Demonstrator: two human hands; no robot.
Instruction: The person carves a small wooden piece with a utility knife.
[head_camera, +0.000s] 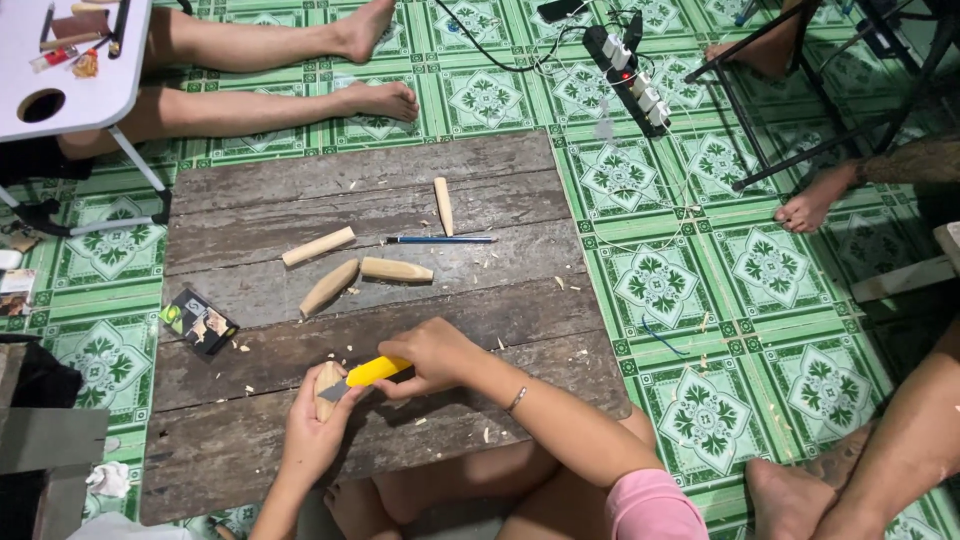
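We hold a short wooden peg (326, 386) upright against the near part of the surface (250, 440), low and close to our body so it stays steady. Our left hand (318, 425) has its grip clamped around the peg from below, thumb up along the side. Our right hand (432, 355) has its grip closed on the yellow handle of a small knife (368, 374), and the grey blade lies against the peg's upper edge, angled as for shaving the wood. Pale chips (345, 352) lie scattered around the hands.

Further out on the dark planks, four more pegs lie loose: one (318, 246) and another (329, 287) to the left, a third (396, 270) just beside them, and a fourth (443, 206) farther back, all within reach but clear of the blade. A blue pencil (441, 240) lies between the third and fourth.

At the left edge of the surface sits a small flat packet (198, 321), dark with green and pale patches, turned at an angle; its print is too small to tell. On the green patterned floor (770, 270) beyond, a black power strip (628, 75) with white plugs lies well apart. A white folding table (75, 60) stands at the far left, over another person's bare legs (290, 70). Other feet (805, 205) rest at the right.
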